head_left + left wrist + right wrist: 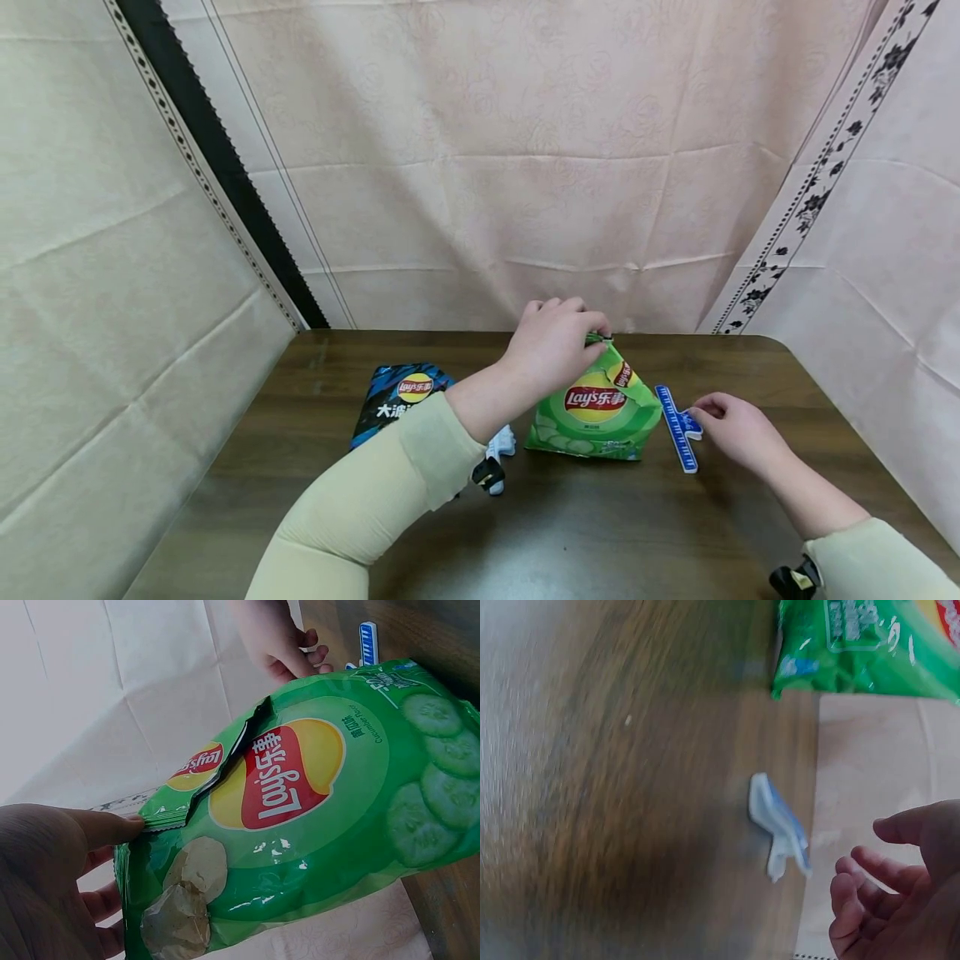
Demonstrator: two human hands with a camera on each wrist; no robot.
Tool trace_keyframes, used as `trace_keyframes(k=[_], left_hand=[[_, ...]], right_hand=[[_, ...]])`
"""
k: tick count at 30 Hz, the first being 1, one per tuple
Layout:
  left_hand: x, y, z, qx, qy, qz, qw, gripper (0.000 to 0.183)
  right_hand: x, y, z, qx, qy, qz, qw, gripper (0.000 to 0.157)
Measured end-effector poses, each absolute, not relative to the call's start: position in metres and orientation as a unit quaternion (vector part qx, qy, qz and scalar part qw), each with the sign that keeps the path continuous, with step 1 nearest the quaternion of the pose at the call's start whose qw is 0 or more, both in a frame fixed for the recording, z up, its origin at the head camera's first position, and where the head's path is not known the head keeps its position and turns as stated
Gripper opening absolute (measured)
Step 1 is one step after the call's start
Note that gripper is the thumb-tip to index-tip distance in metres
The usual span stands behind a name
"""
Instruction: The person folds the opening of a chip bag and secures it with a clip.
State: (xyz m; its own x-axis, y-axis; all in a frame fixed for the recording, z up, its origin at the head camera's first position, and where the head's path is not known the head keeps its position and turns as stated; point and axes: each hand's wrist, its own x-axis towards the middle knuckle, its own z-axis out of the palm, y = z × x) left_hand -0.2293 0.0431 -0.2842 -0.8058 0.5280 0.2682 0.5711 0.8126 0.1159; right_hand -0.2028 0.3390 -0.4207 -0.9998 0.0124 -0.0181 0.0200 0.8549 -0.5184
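My left hand (551,346) pinches the top edge of a green Lay's chip bag (596,408), which stands upright on the table. In the left wrist view, the bag's top corner is folded over and the thumb of the left hand (52,877) lies on the fold. To the right of the bag lies a blue-and-white bag clip (677,429). My right hand (742,433) is close beside this clip. The right wrist view has the clip (780,825) apart from the right hand (900,885), whose thumb and loosely bent fingers have a gap between them.
A black-and-blue Lay's bag (393,400) lies on the left of the wooden table (570,533), partly behind my left sleeve. Next to that sleeve is a pale blue-and-white object (501,446), partly hidden. Light cloth (480,167) hangs behind the table.
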Motion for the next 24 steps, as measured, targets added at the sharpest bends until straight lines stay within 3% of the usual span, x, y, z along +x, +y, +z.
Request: trace_keyframes(k=[9, 24], left_hand=[[-0.229, 0.042, -0.284, -0.292, -0.945, -0.097, 0.112, 0.023], [-0.23, 0.042, -0.284, -0.294, -0.945, -0.103, 0.104, 0.025]], right_hand=[[-0.214, 0.353, -0.431, 0.039, 0.967, -0.244, 0.064, 0.046], [-0.219, 0.354, -0.442, 0.047, 0.966, -0.242, 0.079, 0.039]])
